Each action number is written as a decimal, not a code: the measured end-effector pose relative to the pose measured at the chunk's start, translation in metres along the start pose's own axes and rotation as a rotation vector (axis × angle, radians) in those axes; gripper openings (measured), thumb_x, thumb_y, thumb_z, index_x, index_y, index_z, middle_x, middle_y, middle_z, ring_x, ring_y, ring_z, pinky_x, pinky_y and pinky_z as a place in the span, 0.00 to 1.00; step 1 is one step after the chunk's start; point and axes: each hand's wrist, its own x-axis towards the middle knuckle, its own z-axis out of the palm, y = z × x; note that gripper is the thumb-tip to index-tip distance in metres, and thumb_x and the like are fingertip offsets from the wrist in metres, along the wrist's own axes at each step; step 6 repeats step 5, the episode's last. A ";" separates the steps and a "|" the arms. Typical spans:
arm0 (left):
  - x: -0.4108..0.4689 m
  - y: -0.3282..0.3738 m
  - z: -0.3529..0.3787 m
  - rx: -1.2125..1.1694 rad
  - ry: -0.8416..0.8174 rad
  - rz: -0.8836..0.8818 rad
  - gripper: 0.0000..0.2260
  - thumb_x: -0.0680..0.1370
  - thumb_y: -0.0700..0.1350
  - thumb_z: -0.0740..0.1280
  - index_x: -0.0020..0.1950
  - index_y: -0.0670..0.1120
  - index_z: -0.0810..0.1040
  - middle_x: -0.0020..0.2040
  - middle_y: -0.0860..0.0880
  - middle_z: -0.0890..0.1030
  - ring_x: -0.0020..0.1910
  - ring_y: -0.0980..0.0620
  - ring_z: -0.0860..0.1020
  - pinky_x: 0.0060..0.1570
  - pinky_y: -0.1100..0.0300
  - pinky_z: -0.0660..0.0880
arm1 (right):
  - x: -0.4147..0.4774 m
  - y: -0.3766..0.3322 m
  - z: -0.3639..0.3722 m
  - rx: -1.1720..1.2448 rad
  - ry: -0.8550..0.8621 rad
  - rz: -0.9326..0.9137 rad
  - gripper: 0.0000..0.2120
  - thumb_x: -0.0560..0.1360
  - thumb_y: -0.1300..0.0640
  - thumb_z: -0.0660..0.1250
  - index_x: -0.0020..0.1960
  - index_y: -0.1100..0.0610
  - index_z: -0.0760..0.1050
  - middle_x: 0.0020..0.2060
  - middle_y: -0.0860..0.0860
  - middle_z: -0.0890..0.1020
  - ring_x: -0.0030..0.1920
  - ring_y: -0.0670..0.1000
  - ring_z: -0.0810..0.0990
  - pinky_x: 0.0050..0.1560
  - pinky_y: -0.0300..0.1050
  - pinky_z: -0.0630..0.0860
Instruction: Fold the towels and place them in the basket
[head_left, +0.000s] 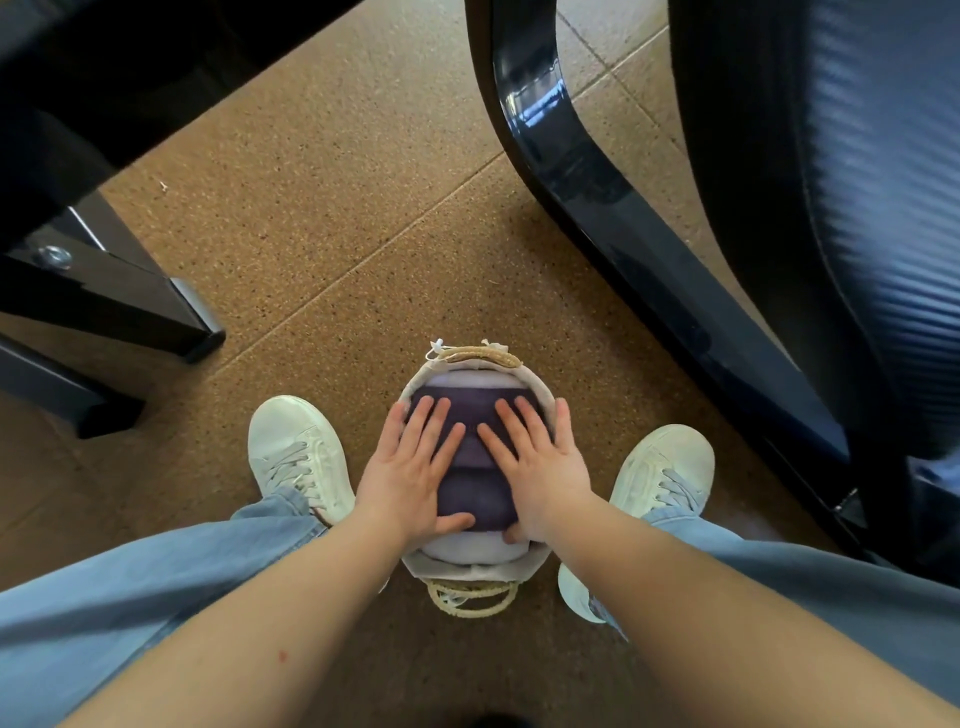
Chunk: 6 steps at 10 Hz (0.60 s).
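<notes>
**Inspector:** Condition of the hands?

**Assessor:** Left hand and right hand both spread flat, fingers straight, palms down; pressing on the folded dark purple towels directly beneath them; thumbs at the stack's near edge.

**Inspector:** Location of the towels?

**Assessor:** Inside the basket under the hands; a pale lilac towel shows beyond the fingertips and below the thumbs; basket stands on the floor, a white shoe outboard of each hand.

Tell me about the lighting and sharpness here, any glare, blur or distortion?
Head view: soft, even light; left hand, right hand and purple towels in the basket sharp; glare on the glossy chair frame; chair back blurred; wide-angle stretch at the edges.
</notes>
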 end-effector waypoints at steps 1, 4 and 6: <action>0.005 -0.004 0.001 0.025 -0.037 -0.020 0.48 0.74 0.78 0.44 0.77 0.46 0.28 0.80 0.37 0.30 0.78 0.36 0.28 0.72 0.33 0.27 | 0.006 0.007 0.004 -0.028 -0.035 0.003 0.62 0.68 0.23 0.64 0.79 0.48 0.25 0.80 0.59 0.30 0.79 0.66 0.29 0.70 0.74 0.27; -0.002 0.005 -0.022 0.062 -0.147 -0.070 0.48 0.75 0.77 0.47 0.81 0.47 0.32 0.79 0.38 0.29 0.77 0.34 0.27 0.71 0.31 0.31 | -0.001 0.010 -0.016 0.022 -0.028 -0.053 0.57 0.70 0.25 0.63 0.82 0.47 0.31 0.81 0.58 0.34 0.80 0.66 0.33 0.71 0.76 0.30; -0.011 0.006 -0.037 0.017 -0.131 -0.088 0.46 0.76 0.75 0.48 0.83 0.49 0.38 0.81 0.39 0.33 0.78 0.35 0.30 0.71 0.30 0.32 | -0.016 0.018 -0.026 0.140 0.099 -0.107 0.47 0.75 0.28 0.60 0.84 0.45 0.42 0.83 0.56 0.43 0.82 0.63 0.38 0.73 0.76 0.34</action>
